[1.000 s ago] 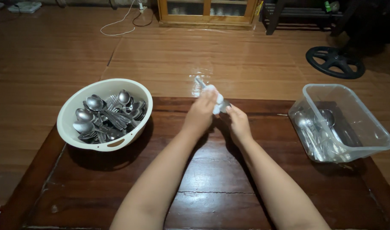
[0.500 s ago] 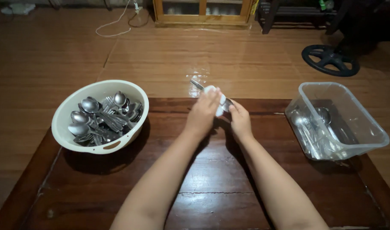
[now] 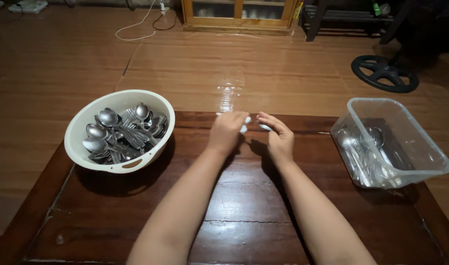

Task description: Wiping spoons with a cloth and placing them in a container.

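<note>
Both hands sit at the worktop [image 3: 234, 206] far edge, upper centre of the frame, with bare wood below them. Left hand [image 3: 228, 131] is curled closed on a white cloth [image 3: 244, 126]; right hand [image 3: 278, 137] pinches its other end. Bowl [image 3: 119, 130] left, tub [image 3: 391, 142] right, both well apart.

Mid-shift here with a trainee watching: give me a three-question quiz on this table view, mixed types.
1. True or false: the white bowl of metal spoons and forks sits on the left hand's side of the wooden table.
2. What lies between the two hands? A) white cloth B) a knife C) a cup
3. Which container is see-through?

Key:
1. True.
2. A: a white cloth shows between the left hand and right hand, with something shiny at the right fingertips.
3. The clear plastic tub on the right, holding cutlery.
</note>
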